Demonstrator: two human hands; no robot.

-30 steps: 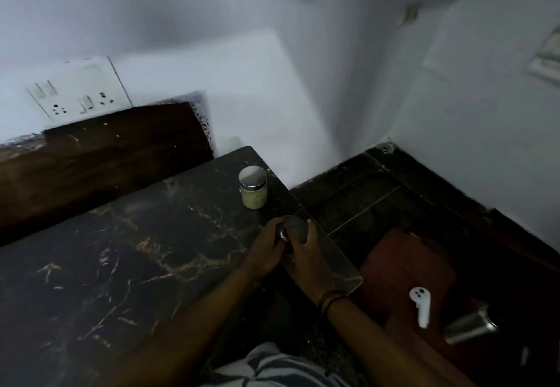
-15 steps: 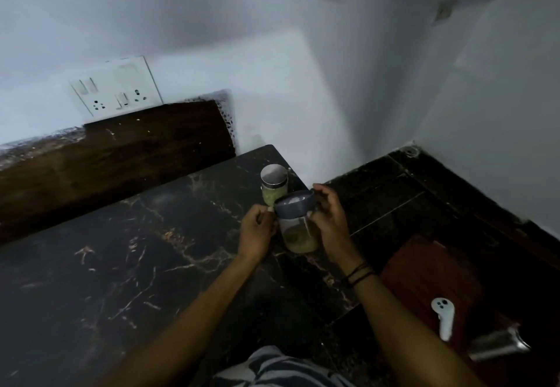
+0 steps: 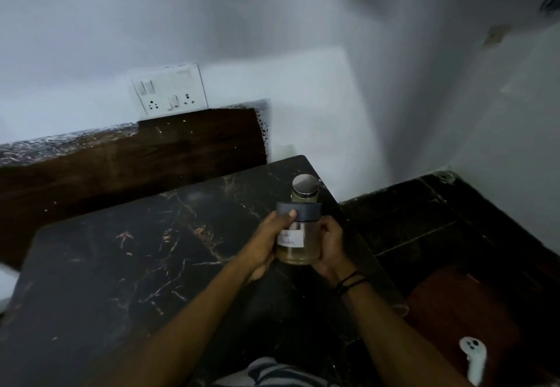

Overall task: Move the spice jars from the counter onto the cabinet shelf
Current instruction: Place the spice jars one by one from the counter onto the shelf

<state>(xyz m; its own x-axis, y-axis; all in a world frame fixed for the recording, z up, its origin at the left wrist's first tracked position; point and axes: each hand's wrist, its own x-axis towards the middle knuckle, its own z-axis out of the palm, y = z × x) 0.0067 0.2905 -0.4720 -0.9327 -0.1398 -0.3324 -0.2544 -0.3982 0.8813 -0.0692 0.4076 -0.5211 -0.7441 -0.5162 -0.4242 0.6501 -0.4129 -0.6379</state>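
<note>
Here, at centre frame, my left hand (image 3: 268,235) and right hand (image 3: 330,242) both grip the dark-lidded spice jar (image 3: 298,235) above the table (image 3: 121,265), hiding half its blurred label and partly covering the silver-lidded jar (image 3: 304,188) behind.

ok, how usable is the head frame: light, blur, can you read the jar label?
Head view: dim and grainy, walls smeared, wide-angle bend at the edges. The held jar is fairly sharp between left hand and right hand, but its label's handwriting is unreadable. The small jar behind has mild sheen on its lid.
</note>
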